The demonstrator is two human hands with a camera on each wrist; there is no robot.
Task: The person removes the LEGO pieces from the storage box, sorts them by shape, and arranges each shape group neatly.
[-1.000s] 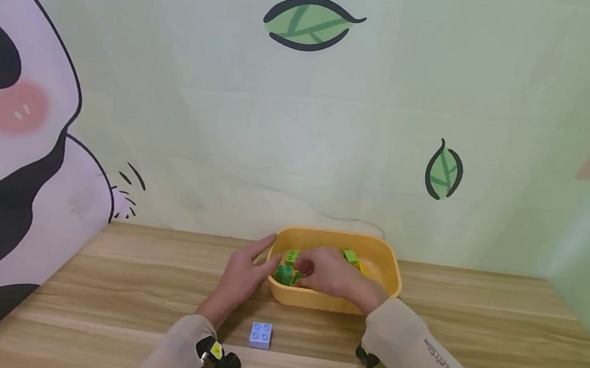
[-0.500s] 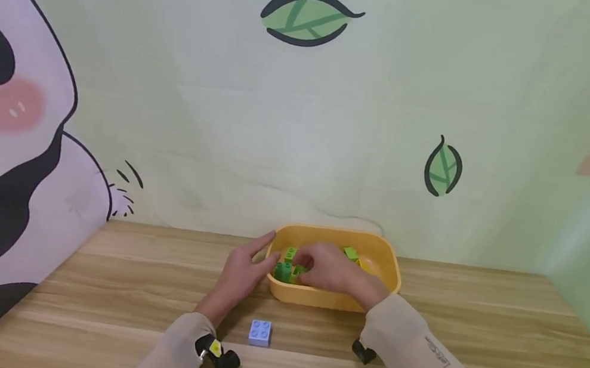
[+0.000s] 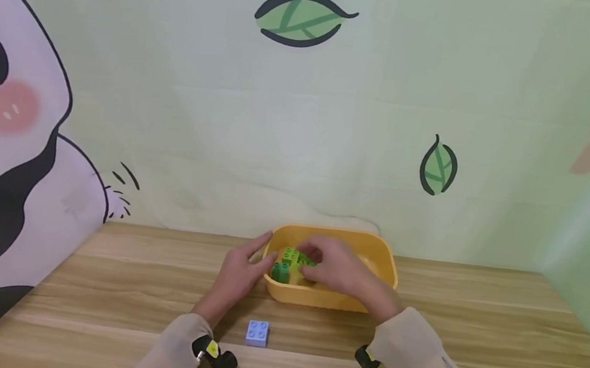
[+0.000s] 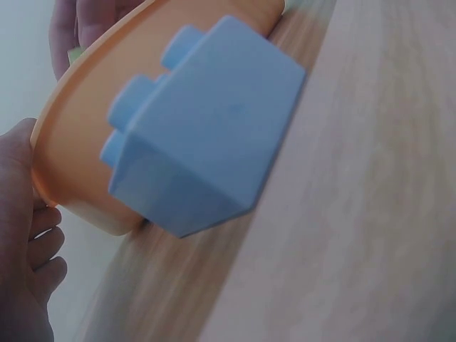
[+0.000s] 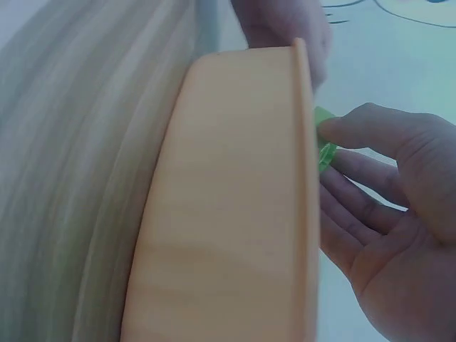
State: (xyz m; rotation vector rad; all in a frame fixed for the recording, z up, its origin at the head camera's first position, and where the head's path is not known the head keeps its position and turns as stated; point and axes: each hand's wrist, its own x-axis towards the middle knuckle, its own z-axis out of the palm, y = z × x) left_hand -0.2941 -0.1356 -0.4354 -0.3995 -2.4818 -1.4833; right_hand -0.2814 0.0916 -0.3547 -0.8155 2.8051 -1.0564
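Observation:
A yellow plastic bin (image 3: 305,296) stands on the table with several green bricks inside. At its left end my left hand (image 3: 237,271) holds the rim, with the thumb at the edge and fingers against the outside wall. My right hand (image 3: 337,266) reaches over the near wall. In the right wrist view, its thumb and index finger pinch a green brick (image 5: 326,153), partly hidden by the bin wall. Dark green bricks (image 3: 280,272) and a light green brick (image 3: 290,255) lie near the bin's left end. A light blue brick (image 3: 257,333) sits studs up before the bin.
The wooden table (image 3: 473,335) extends to both sides of the bin. Close behind the bin hangs a pale green backdrop (image 3: 334,122) with printed leaves and a panda. A small black device (image 3: 222,361) is worn at the left wrist.
My right hand has shifted slightly right within the bin, uncovering more green bricks at its left. The left hand stays at the rim, and the blue brick remains in place. The head view drifts slightly.

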